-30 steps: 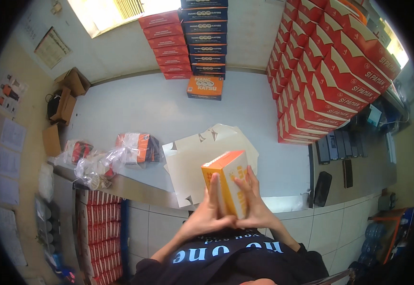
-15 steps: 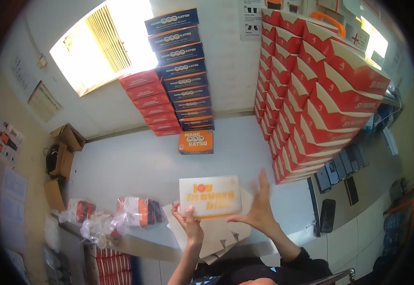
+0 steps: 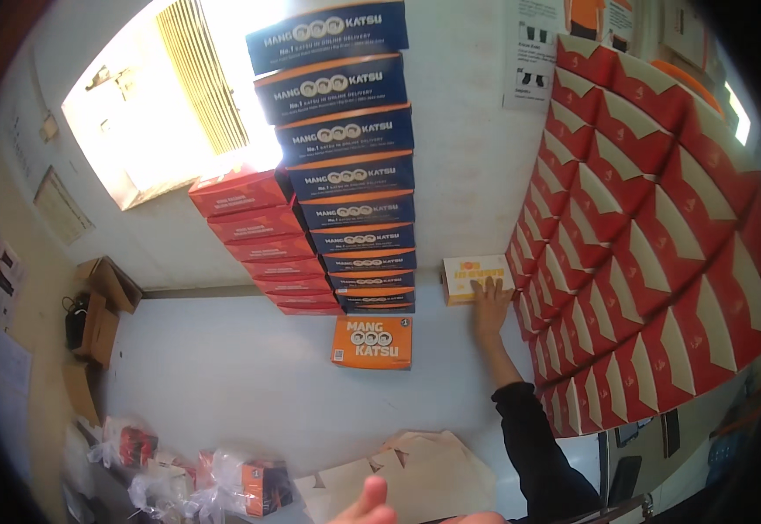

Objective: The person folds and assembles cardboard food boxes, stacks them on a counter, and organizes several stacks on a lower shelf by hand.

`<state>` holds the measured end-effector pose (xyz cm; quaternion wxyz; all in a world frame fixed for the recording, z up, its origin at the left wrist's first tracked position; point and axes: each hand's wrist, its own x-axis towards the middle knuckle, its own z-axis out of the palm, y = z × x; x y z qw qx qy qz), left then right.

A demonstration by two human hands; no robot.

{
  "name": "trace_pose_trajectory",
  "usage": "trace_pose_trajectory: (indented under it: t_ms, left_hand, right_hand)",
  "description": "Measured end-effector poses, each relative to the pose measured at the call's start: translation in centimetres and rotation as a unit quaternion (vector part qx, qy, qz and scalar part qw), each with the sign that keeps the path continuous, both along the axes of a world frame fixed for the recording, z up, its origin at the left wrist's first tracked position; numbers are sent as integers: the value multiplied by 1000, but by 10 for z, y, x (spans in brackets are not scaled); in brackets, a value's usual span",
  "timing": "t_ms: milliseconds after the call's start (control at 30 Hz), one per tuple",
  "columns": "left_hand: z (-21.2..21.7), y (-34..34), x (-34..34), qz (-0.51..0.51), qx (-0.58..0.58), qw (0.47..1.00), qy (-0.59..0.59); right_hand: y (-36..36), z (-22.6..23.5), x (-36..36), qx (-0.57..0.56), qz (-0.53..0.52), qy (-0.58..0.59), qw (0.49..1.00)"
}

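My right arm reaches far forward. At its end my right hand (image 3: 488,307) has its fingers over the printed face of a small white carton (image 3: 463,278) with yellow-orange lettering. The carton stands at the back of the table, against the wall and beside the tall red-and-cream stack. My left hand (image 3: 365,509) shows only in part at the lower edge, a finger stretched up and nothing visible in it. It is nearest to the flat beige cardboard sheets (image 3: 415,476) at the table's front. An orange box (image 3: 371,342) stands at mid-table.
Dark blue boxes (image 3: 350,179) form a tall stack at the back, next to a lower stack of red boxes (image 3: 262,249). Red-and-cream boxes (image 3: 651,210) wall off the right. Plastic-wrapped packages (image 3: 223,480) lie front left; open brown cartons (image 3: 101,323) stand at far left.
The white carton, held between both hands near me, has gone to the back right with my right hand. My left hand has come off it and dropped to the lower edge. The view has shifted.
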<state>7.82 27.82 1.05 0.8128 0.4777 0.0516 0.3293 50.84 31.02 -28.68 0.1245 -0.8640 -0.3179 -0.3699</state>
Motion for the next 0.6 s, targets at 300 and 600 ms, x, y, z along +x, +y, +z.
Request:
trace_pose_trajectory:
  t_ms: [300,600]
  left_hand:
    - [25,-31,-16,-73,25,993,-88]
    - [20,-98,-70,-102,22,988,-116]
  right_hand:
    - [-166,-37,-338,-185,461,547,674]
    - [-229,23,-403,-339,539,477,606]
